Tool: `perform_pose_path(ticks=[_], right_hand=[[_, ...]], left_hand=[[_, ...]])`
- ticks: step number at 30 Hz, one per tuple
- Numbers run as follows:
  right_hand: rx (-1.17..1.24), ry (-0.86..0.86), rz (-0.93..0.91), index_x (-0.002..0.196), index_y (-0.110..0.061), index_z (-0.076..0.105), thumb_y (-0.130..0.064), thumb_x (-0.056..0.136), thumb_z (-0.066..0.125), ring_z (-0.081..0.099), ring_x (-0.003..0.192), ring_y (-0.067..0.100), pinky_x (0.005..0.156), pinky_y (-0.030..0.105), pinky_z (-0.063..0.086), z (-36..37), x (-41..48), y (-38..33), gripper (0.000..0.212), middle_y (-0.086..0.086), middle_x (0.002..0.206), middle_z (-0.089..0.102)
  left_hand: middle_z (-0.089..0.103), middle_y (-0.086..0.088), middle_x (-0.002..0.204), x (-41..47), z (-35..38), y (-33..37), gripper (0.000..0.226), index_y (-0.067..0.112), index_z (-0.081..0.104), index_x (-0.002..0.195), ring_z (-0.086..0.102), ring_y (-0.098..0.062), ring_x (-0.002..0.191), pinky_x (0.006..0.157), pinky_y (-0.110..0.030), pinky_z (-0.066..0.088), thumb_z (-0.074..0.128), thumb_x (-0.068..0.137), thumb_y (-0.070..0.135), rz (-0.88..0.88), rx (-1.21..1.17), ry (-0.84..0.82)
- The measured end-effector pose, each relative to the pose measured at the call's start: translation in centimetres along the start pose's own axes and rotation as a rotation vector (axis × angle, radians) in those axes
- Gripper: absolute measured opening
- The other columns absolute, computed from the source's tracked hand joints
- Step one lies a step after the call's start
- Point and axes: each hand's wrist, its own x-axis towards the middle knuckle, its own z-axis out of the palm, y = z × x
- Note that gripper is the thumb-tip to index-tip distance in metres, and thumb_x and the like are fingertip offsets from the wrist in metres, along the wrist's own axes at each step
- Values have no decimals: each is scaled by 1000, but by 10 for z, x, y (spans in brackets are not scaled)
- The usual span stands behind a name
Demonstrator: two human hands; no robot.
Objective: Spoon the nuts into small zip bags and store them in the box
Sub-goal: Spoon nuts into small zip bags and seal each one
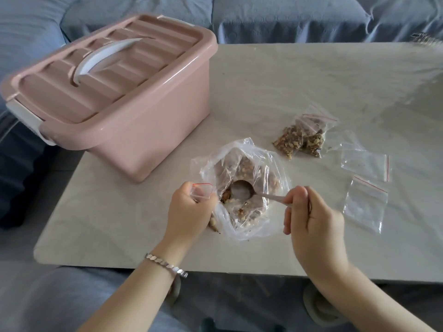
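Observation:
A large clear plastic bag of chopped nuts (249, 168) lies open in the middle of the table. My left hand (189, 209) grips a small zip bag (201, 190) with a red strip at the big bag's left edge; some nuts show below my fist. My right hand (311, 216) holds a metal spoon (242, 189) by its handle, the bowl inside the big bag's mouth. Two filled small zip bags (299, 140) lie behind. The pink storage box (153, 130) stands at the back left, lid closed.
Empty small zip bags (365, 204) lie flat on the pale table (287, 80) to the right, one nearer (365, 165) the filled bags. A blue-covered sofa (311, 17) runs behind the table. The table's front edge is just below my wrists.

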Motion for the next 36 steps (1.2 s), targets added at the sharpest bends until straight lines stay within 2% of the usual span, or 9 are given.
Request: perform_pose_path(ticks=[4,9,11,16,22,25,28,32,36], right_hand=[[-165,-22,-162,77,-10,56,-46,99,18,49,39,17,40,31,40,-5,2,10,56,-1,49,52],[-211,-56,-272,85,-7,61,-41,100,24,50,52,15,47,21,41,0,-5,24,53,-5,61,56],[-112,-94,-200,88,-17,57,-44,100,25,54,62,14,52,21,44,3,-11,35,43,-7,64,56],[69,-135,8,84,-33,51,-53,95,26,57,59,5,56,15,47,7,-28,41,34,-10,60,58],[379,-50,491,78,-9,55,-30,97,30,58,48,19,51,21,48,5,-24,25,37,8,54,62],[502,-3,639,78,-5,53,-24,100,31,56,43,20,45,24,46,-4,-17,24,37,7,47,57],[536,19,686,77,-5,51,-24,101,31,53,41,21,47,28,41,-15,-13,25,37,6,44,53],[492,52,640,77,-4,52,-24,100,32,53,39,20,40,22,43,-30,-7,25,36,8,44,55],[416,89,564,76,-7,52,-25,101,32,53,39,18,41,20,43,-43,3,24,37,8,46,57]], left_hand=[[55,8,51,3,7,2,19,16,48,72,49,-3,39,43,-14,39,65,81,15,-3,-6,-3],[54,6,65,6,6,-3,11,17,54,76,51,-12,59,53,-24,38,64,81,17,-45,19,36],[54,6,67,6,5,-3,9,16,55,77,50,-13,58,52,-21,39,64,80,15,-75,-1,41],[51,4,66,5,9,1,22,21,51,71,44,-10,52,37,-7,31,63,79,5,-123,-135,41],[52,9,70,2,19,2,20,17,51,71,47,-4,58,42,-2,33,65,79,4,-107,-183,14],[57,7,71,-1,15,-5,22,15,47,68,49,-9,56,49,-13,40,64,79,6,-43,-50,31],[59,4,66,-6,3,-6,19,17,50,70,53,-7,46,45,-15,43,63,78,6,61,37,73],[64,2,74,-11,-13,10,22,29,49,76,59,-27,50,55,-46,55,64,76,14,223,6,109],[61,15,84,-19,-12,35,26,30,50,87,60,-11,66,62,-33,53,69,74,18,411,-29,75]])
